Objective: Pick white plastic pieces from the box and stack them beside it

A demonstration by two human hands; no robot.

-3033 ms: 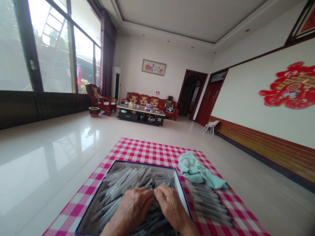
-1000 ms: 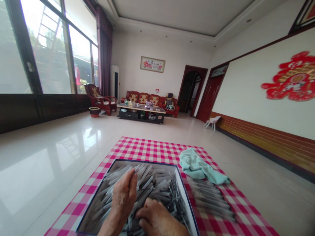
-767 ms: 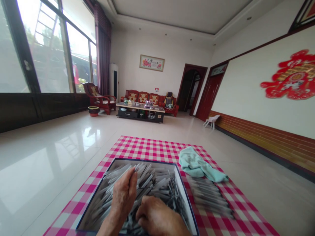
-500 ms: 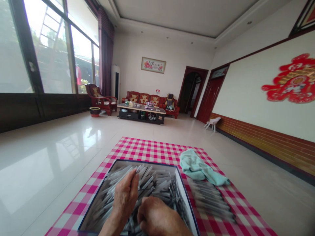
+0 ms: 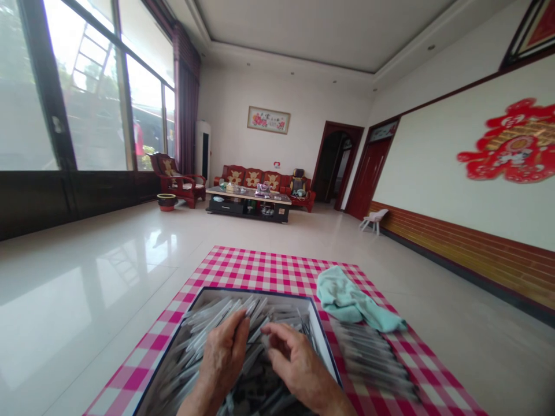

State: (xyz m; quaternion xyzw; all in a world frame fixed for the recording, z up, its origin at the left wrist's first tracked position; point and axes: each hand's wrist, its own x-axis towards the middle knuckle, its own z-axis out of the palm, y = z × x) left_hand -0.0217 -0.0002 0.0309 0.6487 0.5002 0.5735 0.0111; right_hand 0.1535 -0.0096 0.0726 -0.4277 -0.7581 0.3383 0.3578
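A shallow box [image 5: 327, 335] with a dark blue rim holds a heap of slim translucent sticks [image 5: 208, 326] that look like pens, some with dark parts. Above the heap, my left hand [image 5: 223, 352] is closed, thumb pressed against the fingers. What it grips is too small and blurred to make out. My right hand [image 5: 299, 364] is just beside it over the box, fingers curved and thumb apart, with nothing visible between them. To the right of the box, several pens [image 5: 375, 358] with dark ends lie side by side in a row, blurred.
The box stands on a pink-and-white checked tablecloth [image 5: 255, 266]. A crumpled mint-green cloth [image 5: 347, 294] lies beyond the row of pens. Farther off are a coffee table [image 5: 247, 205], a red wooden armchair [image 5: 177, 179] and a small white stool [image 5: 373, 219].
My right hand has risen from low in the heap toward my left hand, and its fingers have opened. My left hand has shifted slightly right and down. The view has tilted a little.
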